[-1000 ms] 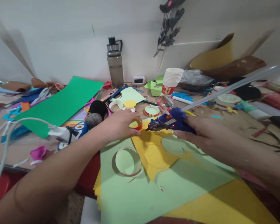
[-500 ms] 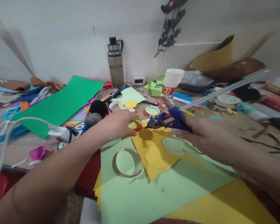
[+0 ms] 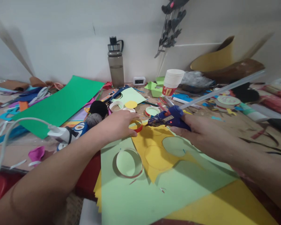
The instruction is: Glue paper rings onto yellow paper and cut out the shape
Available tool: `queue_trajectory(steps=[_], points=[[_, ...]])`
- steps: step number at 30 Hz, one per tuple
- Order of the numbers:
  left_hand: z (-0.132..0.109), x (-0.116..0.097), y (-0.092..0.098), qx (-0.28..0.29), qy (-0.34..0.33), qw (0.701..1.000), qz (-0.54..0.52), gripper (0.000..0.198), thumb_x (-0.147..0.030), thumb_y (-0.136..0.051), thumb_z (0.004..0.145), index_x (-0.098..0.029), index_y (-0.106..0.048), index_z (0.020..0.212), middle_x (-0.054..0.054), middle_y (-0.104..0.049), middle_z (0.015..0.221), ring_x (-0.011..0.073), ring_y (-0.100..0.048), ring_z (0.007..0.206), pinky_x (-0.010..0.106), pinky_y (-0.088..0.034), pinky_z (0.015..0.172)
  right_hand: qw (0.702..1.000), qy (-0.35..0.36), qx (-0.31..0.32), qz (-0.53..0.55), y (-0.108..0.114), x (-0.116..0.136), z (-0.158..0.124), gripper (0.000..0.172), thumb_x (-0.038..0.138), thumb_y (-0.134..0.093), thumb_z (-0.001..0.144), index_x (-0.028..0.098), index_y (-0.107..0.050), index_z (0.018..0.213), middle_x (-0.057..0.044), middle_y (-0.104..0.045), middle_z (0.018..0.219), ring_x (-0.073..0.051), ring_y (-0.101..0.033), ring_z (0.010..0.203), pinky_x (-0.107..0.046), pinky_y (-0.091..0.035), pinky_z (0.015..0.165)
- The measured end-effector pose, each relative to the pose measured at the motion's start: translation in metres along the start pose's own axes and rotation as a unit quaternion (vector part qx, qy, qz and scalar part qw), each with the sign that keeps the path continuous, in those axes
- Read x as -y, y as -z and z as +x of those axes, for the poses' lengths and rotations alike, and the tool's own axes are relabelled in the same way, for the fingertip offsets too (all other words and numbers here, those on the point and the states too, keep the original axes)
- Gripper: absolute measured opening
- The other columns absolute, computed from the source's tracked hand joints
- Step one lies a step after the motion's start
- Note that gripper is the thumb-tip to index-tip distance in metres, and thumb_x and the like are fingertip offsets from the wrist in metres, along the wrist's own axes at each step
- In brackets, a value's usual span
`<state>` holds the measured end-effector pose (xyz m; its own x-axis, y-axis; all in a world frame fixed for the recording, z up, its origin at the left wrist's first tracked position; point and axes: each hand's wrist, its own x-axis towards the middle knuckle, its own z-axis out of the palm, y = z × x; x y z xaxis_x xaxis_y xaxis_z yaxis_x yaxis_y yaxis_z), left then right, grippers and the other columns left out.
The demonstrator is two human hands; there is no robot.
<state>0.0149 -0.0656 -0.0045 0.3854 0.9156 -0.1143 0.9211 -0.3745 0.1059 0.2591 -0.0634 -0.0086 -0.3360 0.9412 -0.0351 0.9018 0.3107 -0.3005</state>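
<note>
My left hand point(image 3: 120, 123) has its thumb and fingers closed round a red-edged paper ring point(image 3: 138, 127), at the far end of a cut yellow sheet point(image 3: 158, 156). In my right hand point(image 3: 196, 131) is a blue hot glue gun point(image 3: 168, 117), its small red light lit and a long clear glue stick point(image 3: 222, 89) sticking out the back. The gun's nozzle points left, close to the ring; whether it touches cannot be made out. A larger white paper ring point(image 3: 141, 172) lies on the light green sheet point(image 3: 135, 203), left of the yellow one.
Behind my hands are a water bottle point(image 3: 115, 67), a small clock point(image 3: 139, 81) and stacked paper cups point(image 3: 173, 82). At left lie a green sheet point(image 3: 61, 100) and a white plug with cable point(image 3: 59, 134). Another red-edged ring point(image 3: 152, 111) sits beyond the gun.
The glue gun in my right hand has shifted very slightly left and its glue stick has tipped a little lower. My left hand stays in place on the ring.
</note>
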Motion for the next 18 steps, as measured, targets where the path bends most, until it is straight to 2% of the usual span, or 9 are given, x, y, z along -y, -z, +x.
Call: queue_trajectory(steps=[8, 13, 18], points=[[0.001, -0.002, 0.002, 0.011, 0.011, 1.000, 0.006, 0.062, -0.042, -0.069, 0.077, -0.026, -0.055, 0.135, 0.005, -0.061, 0.135, 0.0269, -0.056, 0.123, 0.034, -0.044, 0.099, 1.000, 0.001, -0.007, 0.023, -0.001, -0.007, 0.004, 0.028, 0.049, -0.040, 0.085, 0.024, -0.051, 0.081, -0.007, -0.065, 0.083, -0.023, -0.057, 0.071, -0.032, -0.039, 0.059], [0.001, -0.003, 0.003, 0.010, 0.007, 1.000, 0.006, 0.061, -0.043, -0.069, 0.076, -0.028, -0.056, 0.134, 0.004, -0.064, 0.130, 0.0264, -0.059, 0.117, 0.034, -0.043, 0.099, 1.000, 0.002, -0.006, 0.020, -0.002, -0.011, 0.004, 0.029, 0.049, -0.040, 0.088, 0.023, -0.054, 0.087, -0.007, -0.066, 0.085, -0.023, -0.057, 0.072, -0.032, -0.040, 0.060], [0.002, -0.002, 0.003, 0.013, 0.008, 1.000, 0.000, 0.061, -0.043, -0.068, 0.076, -0.028, -0.055, 0.134, 0.004, -0.064, 0.129, 0.0266, -0.059, 0.117, 0.034, -0.043, 0.098, 1.000, 0.007, -0.014, 0.006, 0.001, -0.011, 0.003, 0.026, 0.045, -0.041, 0.090, 0.022, -0.050, 0.081, -0.007, -0.064, 0.082, -0.022, -0.055, 0.068, -0.030, -0.037, 0.057]])
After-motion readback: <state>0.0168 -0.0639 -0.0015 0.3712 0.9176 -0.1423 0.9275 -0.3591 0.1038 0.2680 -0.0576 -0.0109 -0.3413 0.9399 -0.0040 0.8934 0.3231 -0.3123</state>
